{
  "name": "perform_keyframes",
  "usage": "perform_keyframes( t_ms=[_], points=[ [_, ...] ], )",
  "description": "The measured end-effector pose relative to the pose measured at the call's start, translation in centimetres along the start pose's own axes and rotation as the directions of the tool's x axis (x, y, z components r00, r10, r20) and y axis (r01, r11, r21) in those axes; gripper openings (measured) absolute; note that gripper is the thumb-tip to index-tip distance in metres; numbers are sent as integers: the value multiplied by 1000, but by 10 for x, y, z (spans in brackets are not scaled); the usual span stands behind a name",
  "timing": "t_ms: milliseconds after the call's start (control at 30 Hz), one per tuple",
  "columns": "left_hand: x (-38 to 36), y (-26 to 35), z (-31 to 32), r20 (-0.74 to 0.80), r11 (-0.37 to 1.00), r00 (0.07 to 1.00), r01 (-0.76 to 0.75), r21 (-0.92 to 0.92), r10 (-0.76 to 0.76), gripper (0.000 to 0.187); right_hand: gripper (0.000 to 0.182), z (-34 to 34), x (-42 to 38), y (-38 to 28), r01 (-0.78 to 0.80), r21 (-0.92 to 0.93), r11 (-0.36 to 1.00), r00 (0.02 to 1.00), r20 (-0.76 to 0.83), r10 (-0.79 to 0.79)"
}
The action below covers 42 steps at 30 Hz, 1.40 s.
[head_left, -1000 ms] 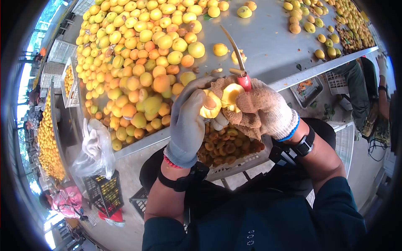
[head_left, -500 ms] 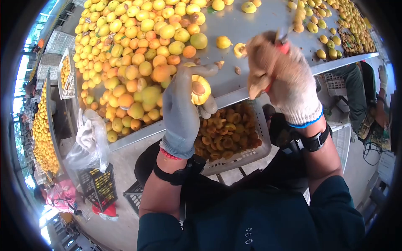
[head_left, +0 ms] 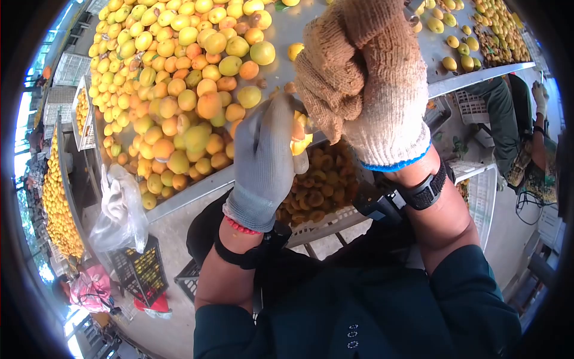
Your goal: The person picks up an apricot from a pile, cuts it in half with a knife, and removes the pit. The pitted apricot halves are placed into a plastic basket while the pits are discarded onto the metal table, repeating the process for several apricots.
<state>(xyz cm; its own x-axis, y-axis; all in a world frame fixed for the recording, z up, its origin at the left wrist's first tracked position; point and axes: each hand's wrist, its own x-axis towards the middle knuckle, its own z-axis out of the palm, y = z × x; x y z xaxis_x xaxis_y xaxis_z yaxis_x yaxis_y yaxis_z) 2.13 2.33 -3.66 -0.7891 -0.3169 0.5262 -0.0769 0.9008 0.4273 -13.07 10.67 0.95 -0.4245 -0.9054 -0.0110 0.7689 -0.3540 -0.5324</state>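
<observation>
My left hand [head_left: 263,155], in a grey glove, is closed around a cut yellow apricot [head_left: 301,140] at the table's near edge. Right beside it, my right hand [head_left: 365,78] in a brown and white knitted glove has its fingers curled round a tool, of which only a bit of metal [head_left: 412,7] shows at the top. The fingertips of both hands are close together over the fruit. Below them stands a crate [head_left: 326,227] holding apricot halves [head_left: 320,185]. Many whole apricots [head_left: 179,90] lie heaped on the metal table [head_left: 457,82] to the left.
A plastic bag [head_left: 119,209] hangs at the table's left corner, above a black crate [head_left: 140,269]. A person in pink [head_left: 89,287] is at the lower left. Another person's gloved hand [head_left: 540,99] shows at the right, near white crates [head_left: 472,107].
My right hand has moved left, up against my left hand and the fruit. The cut apricot is now partly covered. The whole view has shifted slightly.
</observation>
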Motion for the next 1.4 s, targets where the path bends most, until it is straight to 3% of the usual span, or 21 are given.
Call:
perform_keyframes(
  t_ms=[100, 267, 333, 367, 400, 500, 567, 600, 633, 700, 733, 833, 1000, 1133, 1200, 1233, 1300, 1333, 1400],
  points=[
    [-1, -3, -7, 29, 999, 999, -34, 18, 34, 45, 27, -2, -2, 3, -17, -61, 998, 999, -32, 15],
    [1, -7, -16, 101, 999, 994, -32, -2, 32, 50, 24, 9, -3, 3, 46, -478, 877, 999, 8, -48],
    [2, -5, -15, 86, 999, 996, -5, 45, 1, 53, 23, 12, 3, 13, 241, -686, 687, 954, 38, -297],
    [3, -5, -13, 57, 995, 998, 9, 102, -15, 48, 24, 15, 5, 9, 171, -457, 873, 980, -15, -199],
    [3, -6, -12, 125, 983, 976, 184, -18, -181, 44, 26, 20, 8, 2, 80, -188, 979, 995, -37, -88],
    [11, 0, -13, 325, 742, 802, 591, -317, -501, 34, 34, 23, 18, 8, 55, 176, 983, 985, -169, -25],
    [21, 15, -16, 340, 588, 754, 653, -478, -562, 34, 33, 14, 27, 11, 80, 382, 921, 983, -181, -10],
    [23, 19, -15, 332, 532, 745, 654, -538, -579, 34, 33, 10, 29, 13, 126, 263, 957, 981, -179, -80],
    [22, 19, -11, 285, 540, 765, 620, -569, -577, 34, 34, -4, 33, 18, 120, 266, 957, 990, -106, -95],
    [15, 11, -1, 209, 647, 804, 578, -498, -557, 36, 38, -20, 41, 24, 110, 270, 957, 991, 39, -125],
    [13, 8, 4, 168, 687, 822, 551, -474, -544, 33, 43, -16, 38, 25, 148, 248, 957, 981, -162, -109],
    [14, 7, 12, 69, 744, 850, 494, -449, -523, 26, 39, -5, 34, 26, 160, 196, 967, 945, -315, -92],
    [12, 5, 25, -11, 755, 852, 459, -469, -524, 26, 37, -7, 44, 28, 178, 252, 951, 948, -304, -97],
    [8, 4, 39, -93, 774, 855, 409, -483, -510, 35, 36, -5, 48, 29, 199, 163, 966, 898, -425, -113],
    [9, 1, 42, -70, 716, 834, 422, -556, -547, 41, 35, -5, 49, 25, 248, 136, 959, 911, -370, -183],
    [13, 3, 36, -12, 630, 805, 455, -629, -593, 45, 34, -6, 50, 22, 273, 122, 954, 915, -339, -218],
    [26, 7, 17, 253, 274, 670, 576, -770, -698, 43, 32, -23, 56, 7, 263, 85, 961, 948, -209, -241],
    [33, 7, 9, 359, 103, 589, 607, -788, -724, 42, 34, 10, 42, -11, 104, -227, 968, 875, -443, -198],
    [34, 3, 7, 296, 150, 609, 573, -805, -736, 41, 33, 30, 27, -30, -68, -596, 800, 940, -307, -150]
  ],
)
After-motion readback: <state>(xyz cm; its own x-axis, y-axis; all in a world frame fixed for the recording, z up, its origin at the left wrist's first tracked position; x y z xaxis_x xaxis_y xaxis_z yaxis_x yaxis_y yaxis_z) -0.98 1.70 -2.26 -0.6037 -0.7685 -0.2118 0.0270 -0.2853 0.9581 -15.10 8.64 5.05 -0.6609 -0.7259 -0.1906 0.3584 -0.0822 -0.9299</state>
